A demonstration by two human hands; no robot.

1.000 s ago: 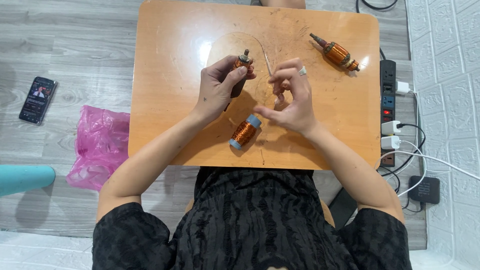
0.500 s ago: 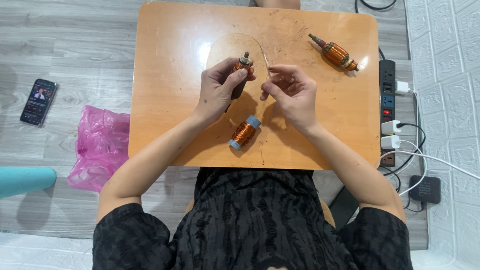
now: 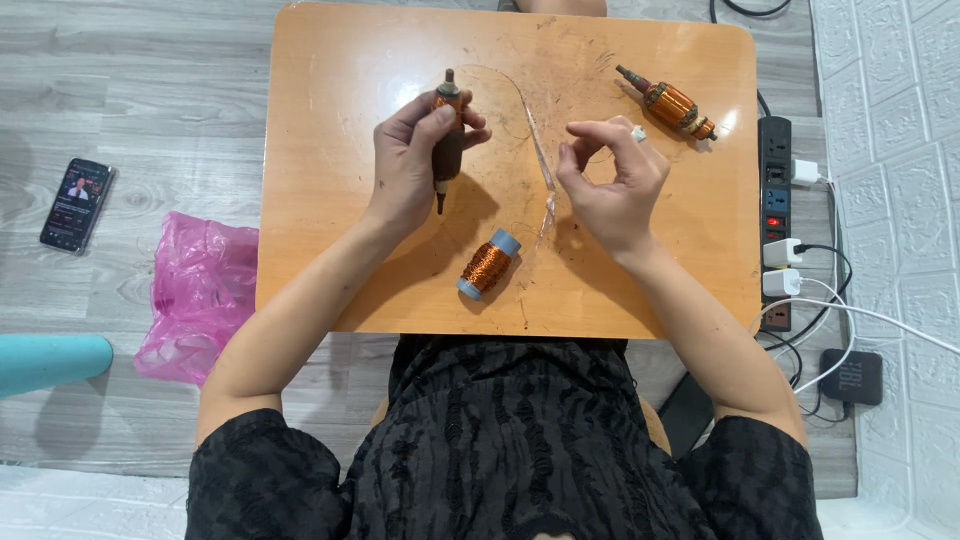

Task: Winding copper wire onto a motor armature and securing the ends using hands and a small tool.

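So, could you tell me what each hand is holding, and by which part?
The left hand grips a dark motor armature around its middle. The right hand pinches a thin wire between its fingertips.

Both forearms reached forward from the body, bare below short black sleeves, elbows out to the sides. The left hand [image 3: 415, 160] was closed in a grip, fingers curled over, thumb pressed across the front, knuckles turned up. The right hand [image 3: 612, 185] sat well apart from it, thumb and forefinger pinched together, the other fingers loosely arched, wrist bent slightly inward.
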